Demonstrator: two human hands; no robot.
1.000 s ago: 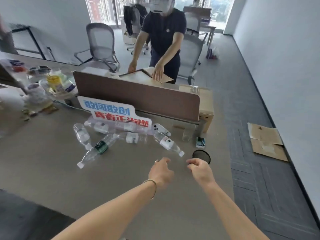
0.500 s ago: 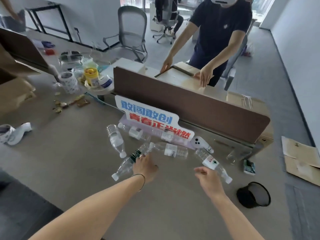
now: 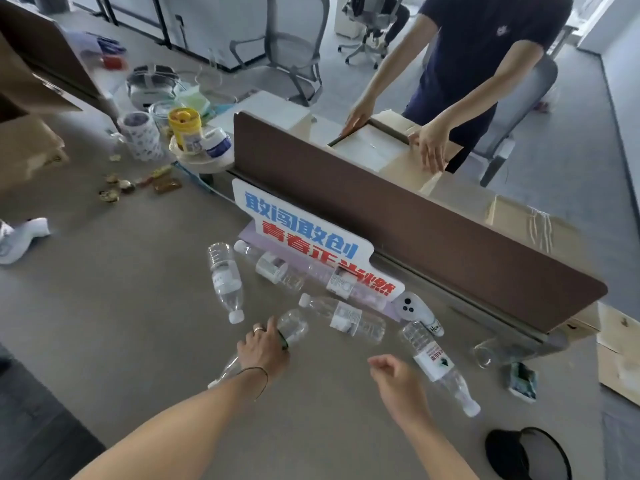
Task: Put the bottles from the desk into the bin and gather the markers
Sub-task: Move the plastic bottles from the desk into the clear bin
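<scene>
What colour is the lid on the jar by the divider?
Yellow lid, seen in the head view.

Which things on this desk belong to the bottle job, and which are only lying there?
Job:
- bottle under left hand
- left hand
- red-label bottle
- four other bottles, e.g.
- black bin

Lying about:
- slogan sign
- yellow-lid jar
- empty glass
- cardboard box

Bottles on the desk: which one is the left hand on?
The green-labelled bottle, nearest the desk's front edge; the left hand covers its middle. The other bottles lie untouched.
</scene>
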